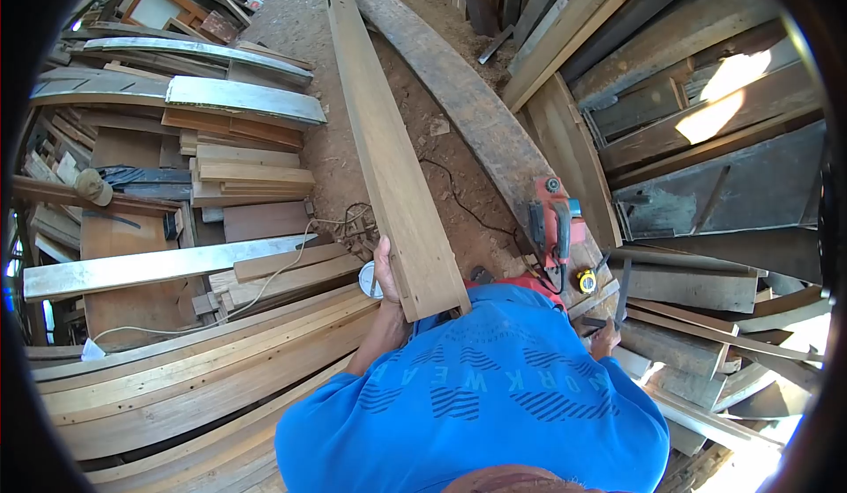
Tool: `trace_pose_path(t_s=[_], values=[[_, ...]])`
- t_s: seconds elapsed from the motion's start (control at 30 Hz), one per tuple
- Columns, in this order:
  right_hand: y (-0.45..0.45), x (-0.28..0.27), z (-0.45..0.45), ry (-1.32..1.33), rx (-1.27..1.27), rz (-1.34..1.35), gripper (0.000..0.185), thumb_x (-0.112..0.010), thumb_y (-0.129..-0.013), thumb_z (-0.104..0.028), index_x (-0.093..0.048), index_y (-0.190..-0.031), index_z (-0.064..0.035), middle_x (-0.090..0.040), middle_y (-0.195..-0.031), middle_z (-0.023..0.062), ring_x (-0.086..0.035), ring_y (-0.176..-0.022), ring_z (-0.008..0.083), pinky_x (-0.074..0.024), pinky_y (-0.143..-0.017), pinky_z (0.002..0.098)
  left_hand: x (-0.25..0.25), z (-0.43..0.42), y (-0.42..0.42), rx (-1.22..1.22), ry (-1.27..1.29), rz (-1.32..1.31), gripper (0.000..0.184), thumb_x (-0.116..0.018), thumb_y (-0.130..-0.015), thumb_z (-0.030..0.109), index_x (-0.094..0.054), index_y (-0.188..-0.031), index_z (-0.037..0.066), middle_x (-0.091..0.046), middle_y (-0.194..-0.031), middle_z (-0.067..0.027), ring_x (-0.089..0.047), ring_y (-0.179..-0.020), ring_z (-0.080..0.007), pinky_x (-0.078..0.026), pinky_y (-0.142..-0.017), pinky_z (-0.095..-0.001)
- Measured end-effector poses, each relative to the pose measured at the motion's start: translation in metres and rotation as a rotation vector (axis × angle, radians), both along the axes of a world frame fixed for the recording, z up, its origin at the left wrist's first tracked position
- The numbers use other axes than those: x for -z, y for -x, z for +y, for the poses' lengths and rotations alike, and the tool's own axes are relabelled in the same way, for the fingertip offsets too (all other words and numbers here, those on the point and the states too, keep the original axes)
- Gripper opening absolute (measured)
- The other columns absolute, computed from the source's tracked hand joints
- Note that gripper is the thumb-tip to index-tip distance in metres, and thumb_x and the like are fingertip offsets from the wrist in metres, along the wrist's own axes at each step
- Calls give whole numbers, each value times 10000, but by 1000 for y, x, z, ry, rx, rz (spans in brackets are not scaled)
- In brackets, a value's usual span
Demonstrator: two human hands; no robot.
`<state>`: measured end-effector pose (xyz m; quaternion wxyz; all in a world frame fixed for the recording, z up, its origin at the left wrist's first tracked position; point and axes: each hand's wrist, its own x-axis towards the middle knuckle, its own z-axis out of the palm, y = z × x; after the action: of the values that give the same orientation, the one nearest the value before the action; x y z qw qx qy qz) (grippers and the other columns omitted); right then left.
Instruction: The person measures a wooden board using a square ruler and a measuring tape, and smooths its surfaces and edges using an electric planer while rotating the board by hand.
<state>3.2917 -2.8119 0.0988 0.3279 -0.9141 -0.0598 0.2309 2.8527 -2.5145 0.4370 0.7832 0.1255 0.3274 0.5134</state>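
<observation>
My left hand [383,270] is wrapped round the left edge of a long wooden plank [397,166], close to its near end. The plank slants away from me, its near end against the front of my blue shirt. Low on the right, my right hand [604,340] is closed on a dark, flat-bladed tool [624,292] that looks like a try square. Just beyond it, a yellow tape measure [587,281] and a red electric planer [558,228] rest on a worn, thick board [476,113]. My right fingers are only partly visible.
Stacked boards [256,175] fill the left side, and long planks [203,369] lie at the lower left. More timber [697,290] leans and lies on the right. A dark cord [454,193] crosses the dirt floor [410,96]. Beside my left hand is a white round object [369,278].
</observation>
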Motion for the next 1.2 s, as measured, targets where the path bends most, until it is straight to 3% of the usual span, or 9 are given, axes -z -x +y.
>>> trace_pose_path(t_s=[0.03,0.17,0.23,0.27,0.43,0.63,0.73,0.83,1.2], values=[[-2,-9,21,-178,426,322,297,-644,-905,-215,-639,-1057,40,-650,-817,120,-653,-743,284,-512,-689,434,-1,2,2,3,-24,8,803,-481,-884,650,-449,-1362,5,-626,-1131,-212,-681,-949,-332,-589,-778,-469],[-8,-100,92,-181,38,-281,396,-619,-950,-244,-622,-1107,119,-669,-907,183,-623,-813,273,-500,-736,417,1,2,20,17,27,168,749,-557,-872,565,-460,-1340,-12,-633,-1092,-187,-682,-937,-293,-589,-771,-427],[-27,-114,141,-318,-94,-304,307,-613,-960,-227,-613,-994,79,-641,-822,148,-596,-679,221,-486,-592,370,-8,-2,24,28,7,221,712,-602,-862,513,-472,-1325,-12,-634,-1070,-171,-680,-932,-269,-586,-764,-406],[-1,-184,183,-475,-83,-57,237,-610,-954,-188,-588,-929,47,-604,-775,100,-562,-642,175,-451,-545,345,-8,-5,28,50,30,235,699,-615,-858,498,-477,-1321,-7,-632,-1068,-167,-676,-930,-260,-581,-768,-399],[68,-299,346,-614,-710,-158,127,-609,-939,-83,-578,-1023,7,-624,-804,67,-567,-705,158,-473,-632,357,-5,-23,69,99,71,327,699,-643,-842,465,-488,-1321,-18,-640,-1082,-160,-679,-922,-252,-583,-789,-385],[209,-347,481,-904,-1006,-163,148,-645,-925,-113,-621,-1037,-20,-631,-821,106,-565,-761,180,-486,-745,325,-6,-102,113,121,82,409,833,-654,-809,510,-390,-1437,30,-543,-1192,-123,-574,-1055,-227,-501,-877,-376],[271,-336,534,-927,-1151,-242,166,-660,-934,-124,-635,-1047,-6,-640,-807,86,-579,-759,144,-492,-734,314,3,-150,123,132,39,499,909,-673,-765,486,-354,-1481,25,-525,-1267,-115,-519,-1152,-222,-434,-975,-366],[329,-346,562,-820,-1240,-215,183,-653,-911,-186,-638,-1045,-62,-687,-907,221,-664,-884,414,-499,-764,463,-2,-194,113,135,75,577,997,-700,-697,433,-322,-1516,10,-521,-1311,-115,-480,-1219,-225,-379,-1039,-358],[411,-275,613,-829,-1487,-116,81,-637,-894,-93,-593,-899,-26,-644,-825,253,-603,-807,466,-474,-689,464,-14,-243,54,-30,344,350,1192,-730,-561,441,-251,-1562,5,-315,-1575,-152,-286,-1453,-267,-174,-1194,-378]])
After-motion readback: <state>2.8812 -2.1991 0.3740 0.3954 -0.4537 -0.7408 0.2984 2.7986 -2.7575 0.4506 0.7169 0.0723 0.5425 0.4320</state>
